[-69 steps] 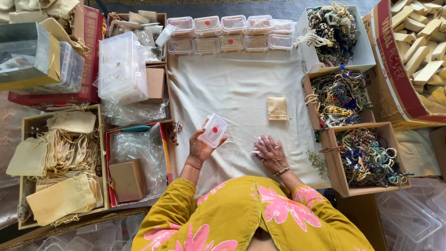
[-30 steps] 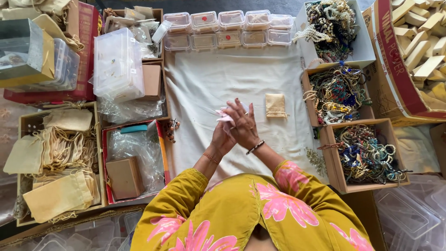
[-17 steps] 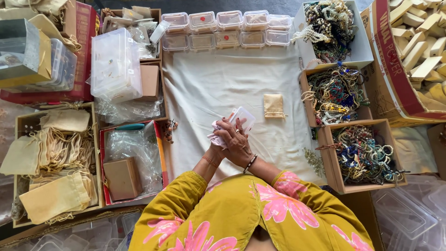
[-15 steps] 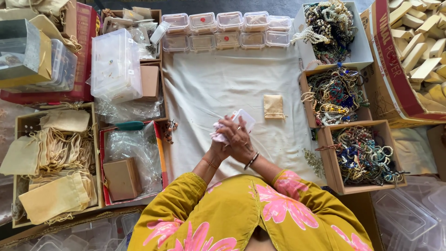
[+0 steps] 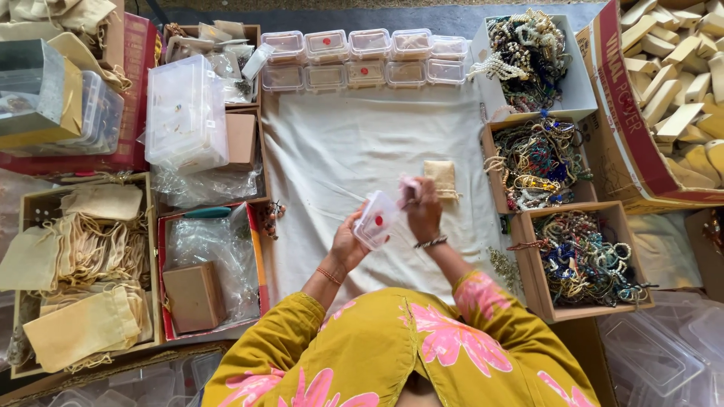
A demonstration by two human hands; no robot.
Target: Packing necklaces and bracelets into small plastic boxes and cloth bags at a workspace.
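Clear box (image 5: 376,219) now tilted open (hands (image 5: 386,226) apart) — lower.

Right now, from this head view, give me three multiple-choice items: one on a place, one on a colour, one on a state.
1. Where does the small beige pouch lie?
A. on the white cloth
B. in a bracelet box
C. in the left hand

2. What colour is the dot on the clear plastic box in the left hand?
A. blue
B. red
C. green

3. How is the right hand?
A. flat on the cloth
B. in a cardboard box
C. raised, fingers pinching something small and pale

Key: 1 A, the pouch rests on the cloth beside the hands; 2 B, a red dot shows on its face; 3 C, it is lifted next to the box.
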